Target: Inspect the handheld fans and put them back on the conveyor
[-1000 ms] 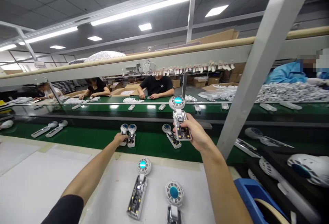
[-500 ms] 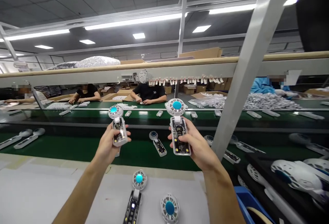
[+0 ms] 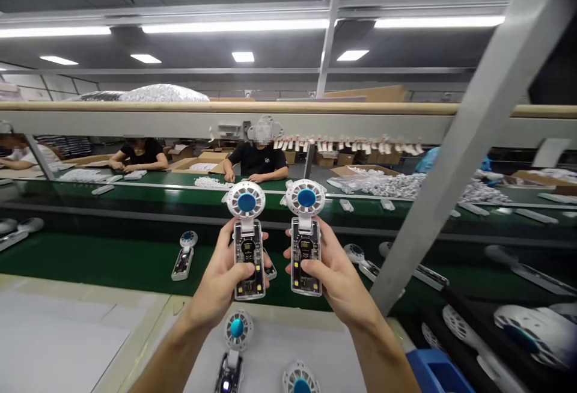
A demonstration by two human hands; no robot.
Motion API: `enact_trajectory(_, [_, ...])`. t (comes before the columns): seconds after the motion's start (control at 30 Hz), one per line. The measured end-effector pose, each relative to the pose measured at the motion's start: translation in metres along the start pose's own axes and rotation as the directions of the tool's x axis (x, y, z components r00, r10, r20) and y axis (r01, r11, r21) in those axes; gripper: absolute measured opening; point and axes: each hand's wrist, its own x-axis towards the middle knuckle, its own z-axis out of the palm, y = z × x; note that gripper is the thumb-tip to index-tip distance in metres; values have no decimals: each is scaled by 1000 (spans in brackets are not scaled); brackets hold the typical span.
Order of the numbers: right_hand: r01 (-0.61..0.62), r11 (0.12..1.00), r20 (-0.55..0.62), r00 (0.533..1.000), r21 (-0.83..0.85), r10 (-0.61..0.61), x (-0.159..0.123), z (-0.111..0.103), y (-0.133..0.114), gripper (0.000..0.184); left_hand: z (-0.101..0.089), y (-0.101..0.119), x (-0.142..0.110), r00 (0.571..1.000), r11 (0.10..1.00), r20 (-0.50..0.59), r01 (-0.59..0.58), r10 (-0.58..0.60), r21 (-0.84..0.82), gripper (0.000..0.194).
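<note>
My left hand (image 3: 217,285) is closed round a handheld fan (image 3: 246,225), its thumb pressed on the exposed circuit board. My right hand (image 3: 336,276) grips a second handheld fan (image 3: 306,228) in the same way. Both fans stand upright side by side, with round white vented heads, blue centres and open-faced handles. Below them, on the white bench top (image 3: 333,339), lie a fan with a lit LED (image 3: 237,331) and another fan (image 3: 300,378), cut off by the lower edge. One more fan (image 3: 271,268) is mostly hidden behind my left hand.
A green conveyor belt (image 3: 112,261) crosses in front, carrying a fan (image 3: 184,259) at left and several more at right. A slanted metal post (image 3: 444,158) and a blue bin (image 3: 435,372) are on the right. Co-workers (image 3: 256,161) sit across the line beside white part piles (image 3: 401,184).
My left hand has moved right and brought its fan level beside the other, now facing me. The right fan is slightly lower. My view has shifted, and fans on the belt appear farther left.
</note>
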Motion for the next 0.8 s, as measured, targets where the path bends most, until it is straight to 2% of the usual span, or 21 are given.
enact_trajectory(0.23, [-89, 994, 20, 996, -59, 91, 8, 5, 12, 76, -8, 1, 8, 999, 999, 26, 41, -40, -25, 79])
enact_trajectory(0.8, [-74, 997, 38, 996, -15, 75, 12, 10, 23, 70, -22, -3, 15, 997, 1000, 75, -2, 3, -11, 78])
